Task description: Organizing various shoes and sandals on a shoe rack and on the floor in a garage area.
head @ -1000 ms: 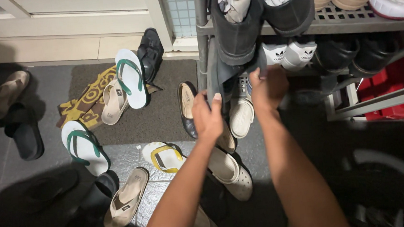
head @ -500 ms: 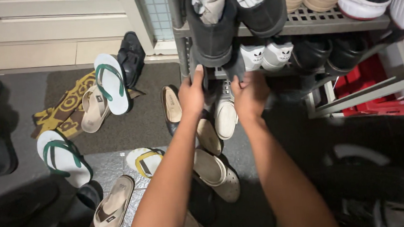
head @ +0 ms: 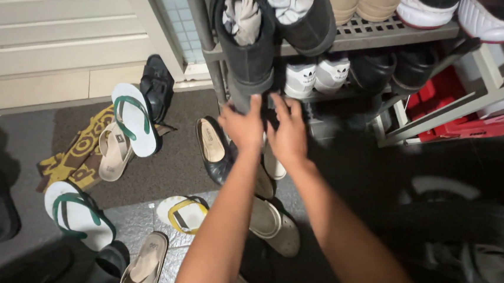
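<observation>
Dark boot: a tall charcoal boot (head: pixel 249 47) hangs off the front left corner of the grey shoe rack (head: pixel 374 33), its opening up and stuffed with a pale cloth, its long axis running nearly straight down toward the hands.
Head view, left hand: the left hand (head: pixel 244 127) reaches up from below, its fingers (head: pixel 255 104) spread and pressed against the boot's lower end; the boot lies directly above and just ahead of the fingertips.
Head view, right hand: the right hand (head: pixel 289 134) sits just beside the left, touching or nearly touching it, fingers loosely splayed and pointing up at the dark gap under the boot; whether it grips anything I cannot tell.
Nearer hand: the left one, already in contact with the boot; the right is a little lower and to the side.
Second boot: a matching boot (head: pixel 304 16) stands just right of the first on the same shelf.
Below the shelf: white sneakers (head: pixel 313 75) on the next tier, just right of the hands.
Floor: a black flat shoe (head: pixel 211 150) lies left of the left wrist; green-strapped flip-flops (head: pixel 134 117) rest on the mat (head: pixel 170 159), well apart.
</observation>
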